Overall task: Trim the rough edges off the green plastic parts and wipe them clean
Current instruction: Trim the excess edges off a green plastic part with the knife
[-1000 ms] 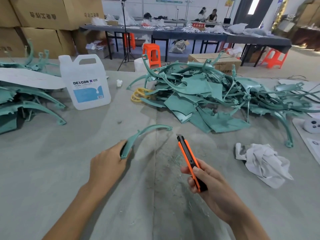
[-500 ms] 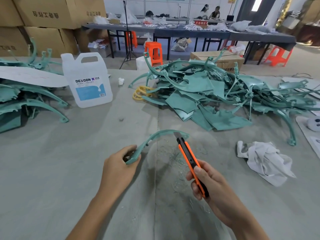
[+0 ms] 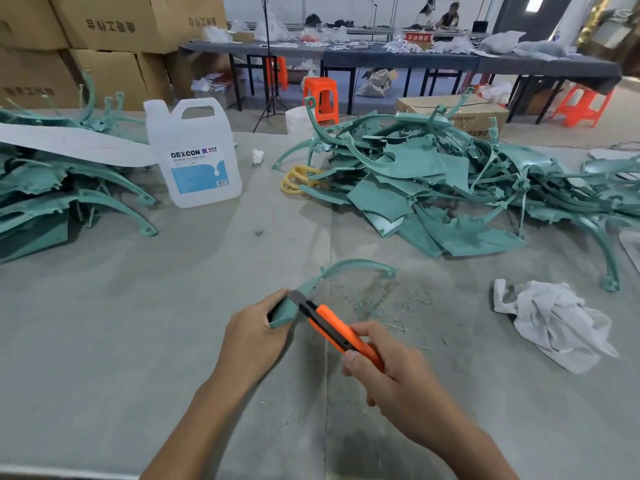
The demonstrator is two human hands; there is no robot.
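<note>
A curved green plastic part (image 3: 349,266) arches over the grey table in front of me. My left hand (image 3: 254,336) grips its near end. My right hand (image 3: 391,368) holds an orange utility knife (image 3: 337,329), and the blade tip rests against the part just beside my left fingers. Green shavings (image 3: 377,304) are scattered on the table under the arc. A crumpled white rag (image 3: 554,322) lies to the right. A large pile of green parts (image 3: 450,188) covers the far right of the table.
A white DEXCON jug (image 3: 194,155) stands at the back left. Another stack of green parts (image 3: 52,199) lies at the far left under a white sheet (image 3: 72,147). Yellow rings (image 3: 298,178) sit beside the big pile. Cardboard boxes and other tables stand behind.
The knife has swung left and down the part, from the arc's far end to the near end by my left hand. My left hand and the part shifted right.
</note>
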